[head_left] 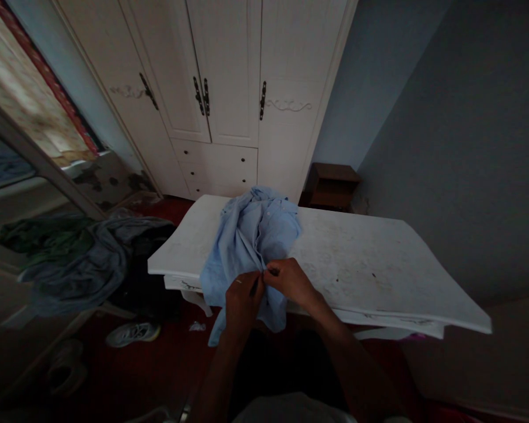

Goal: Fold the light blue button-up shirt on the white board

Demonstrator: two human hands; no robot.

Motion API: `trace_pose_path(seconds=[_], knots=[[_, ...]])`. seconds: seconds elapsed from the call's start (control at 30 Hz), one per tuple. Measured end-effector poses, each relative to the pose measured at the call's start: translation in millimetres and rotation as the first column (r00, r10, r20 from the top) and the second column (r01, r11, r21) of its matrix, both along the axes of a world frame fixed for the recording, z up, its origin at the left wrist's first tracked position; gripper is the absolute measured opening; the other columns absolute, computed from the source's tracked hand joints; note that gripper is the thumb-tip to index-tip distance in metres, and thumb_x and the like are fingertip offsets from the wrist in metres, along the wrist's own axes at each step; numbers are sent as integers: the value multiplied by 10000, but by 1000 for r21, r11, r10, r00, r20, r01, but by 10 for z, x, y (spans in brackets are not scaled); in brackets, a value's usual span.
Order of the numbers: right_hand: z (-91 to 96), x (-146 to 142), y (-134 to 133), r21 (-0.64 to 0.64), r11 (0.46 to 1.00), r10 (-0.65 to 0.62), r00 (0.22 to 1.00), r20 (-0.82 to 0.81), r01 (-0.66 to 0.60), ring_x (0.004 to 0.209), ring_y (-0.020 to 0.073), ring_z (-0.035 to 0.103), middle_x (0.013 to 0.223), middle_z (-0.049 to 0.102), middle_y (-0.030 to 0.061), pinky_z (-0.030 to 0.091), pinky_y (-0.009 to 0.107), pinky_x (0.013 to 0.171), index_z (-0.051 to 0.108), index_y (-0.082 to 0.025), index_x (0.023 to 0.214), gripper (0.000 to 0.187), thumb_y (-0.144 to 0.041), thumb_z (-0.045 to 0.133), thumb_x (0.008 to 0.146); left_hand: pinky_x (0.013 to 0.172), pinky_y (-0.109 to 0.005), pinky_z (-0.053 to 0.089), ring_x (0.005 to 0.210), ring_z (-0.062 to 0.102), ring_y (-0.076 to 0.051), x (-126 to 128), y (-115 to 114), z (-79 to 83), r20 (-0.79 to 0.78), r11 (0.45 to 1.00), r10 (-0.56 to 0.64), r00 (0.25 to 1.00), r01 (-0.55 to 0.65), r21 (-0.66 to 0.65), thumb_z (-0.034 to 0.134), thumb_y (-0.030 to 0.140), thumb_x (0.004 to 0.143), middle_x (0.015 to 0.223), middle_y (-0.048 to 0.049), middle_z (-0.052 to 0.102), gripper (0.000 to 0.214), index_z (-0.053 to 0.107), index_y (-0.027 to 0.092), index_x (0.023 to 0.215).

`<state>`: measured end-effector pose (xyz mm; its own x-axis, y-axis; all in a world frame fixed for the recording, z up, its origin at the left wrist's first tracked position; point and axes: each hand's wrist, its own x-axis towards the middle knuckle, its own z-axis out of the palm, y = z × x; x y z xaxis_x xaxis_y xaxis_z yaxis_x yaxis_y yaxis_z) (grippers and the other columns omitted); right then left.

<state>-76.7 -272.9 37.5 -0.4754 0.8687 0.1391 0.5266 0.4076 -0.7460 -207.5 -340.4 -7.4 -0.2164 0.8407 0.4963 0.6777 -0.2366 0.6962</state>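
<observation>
A light blue shirt (251, 241) lies crumpled on the left part of a white table (370, 258), its lower part hanging over the near edge. My left hand (242, 302) is closed, pinching the shirt's fabric at the table's front edge. My right hand (291, 281) is also closed on the shirt beside it, fingertips meeting the left hand's. A small dark thin object shows between the fingers of both hands; I cannot make out what it is.
A white wardrobe (229, 88) stands behind the table. A brown stool (330, 185) sits in the corner by the grey wall. Clothes (74, 258) are heaped at the left, and a white sneaker (132, 333) lies on the red floor.
</observation>
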Motion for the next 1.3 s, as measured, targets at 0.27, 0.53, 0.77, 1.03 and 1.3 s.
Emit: trace_pose_path(seconds=[0.27, 0.53, 0.77, 1.03, 1.3], knots=[[-48, 115, 82, -245, 945, 141, 946, -292, -216, 491, 72, 338, 529, 366, -61, 251, 205, 461, 520, -174, 611, 296, -395, 554, 804, 713, -267, 524, 759, 666, -178, -15, 20, 83, 552, 990, 71, 831, 11, -143, 631, 385, 790, 837, -52, 739, 261, 743, 169, 884], [-165, -25, 94, -226, 955, 95, 917, -387, -194, 500, 62, 304, 534, 328, -64, 223, 202, 461, 456, -176, 557, 314, -370, 596, 760, 576, -202, 436, 621, 551, -108, 22, 51, 28, 801, 970, 168, 574, 48, -239, 714, 435, 699, 709, -7, 657, 352, 727, 132, 878], [-190, -98, 11, -97, 994, 11, 940, -341, -46, 561, 105, 502, 609, 597, -14, 369, 208, 530, 694, -169, 707, 212, -335, 604, 803, 565, -194, 416, 630, 548, -104, -21, 100, -4, 861, 968, 170, 479, 81, -236, 736, 423, 675, 735, -4, 652, 339, 714, 147, 870], [-175, -167, -64, 37, 999, -1, 960, -281, 12, 586, 131, 570, 643, 662, 4, 400, 224, 563, 727, -199, 711, 226, -299, 583, 853, 702, -235, 458, 717, 586, -128, -91, 129, -86, 862, 981, 133, 489, 60, -186, 731, 373, 693, 793, -14, 680, 267, 725, 162, 856], [-350, -311, 57, 70, 995, -56, 963, -263, 76, 597, 142, 515, 614, 612, 18, 381, 245, 581, 626, -174, 591, 208, -191, 524, 773, 678, -227, 433, 694, 554, -129, 61, 17, 50, 832, 979, 16, 555, 162, -127, 713, 383, 705, 730, -2, 649, 252, 707, 151, 803]])
